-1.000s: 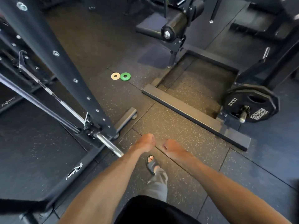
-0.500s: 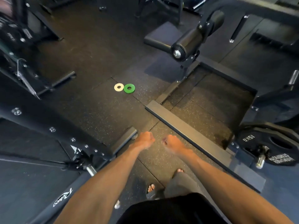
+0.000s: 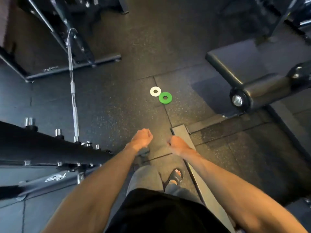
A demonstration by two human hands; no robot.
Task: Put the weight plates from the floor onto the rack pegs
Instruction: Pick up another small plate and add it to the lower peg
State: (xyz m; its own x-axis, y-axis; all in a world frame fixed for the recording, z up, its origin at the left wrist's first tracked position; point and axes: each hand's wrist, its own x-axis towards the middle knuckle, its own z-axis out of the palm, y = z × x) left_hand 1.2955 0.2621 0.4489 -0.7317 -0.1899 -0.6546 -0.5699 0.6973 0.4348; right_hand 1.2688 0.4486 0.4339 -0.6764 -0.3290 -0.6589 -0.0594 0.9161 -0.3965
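Walking up for the pickup looks like the step in hand. Chrome rack pegs (image 3: 58, 132) sit low on the left, with a barbell (image 3: 72, 91) just beside them. The left hand (image 3: 142, 139) is curled in a fist, holding nothing. The white plate (image 3: 155, 91) and green plate (image 3: 165, 97) lie flat on the floor ahead, edges touching. The right hand (image 3: 178, 145) is blurry but probably curled and empty too. I'd squat and hook a finger through each hole. The floor's open straight ahead, just mind the base rail (image 3: 180, 132) and roller pad (image 3: 262, 91) on the right.
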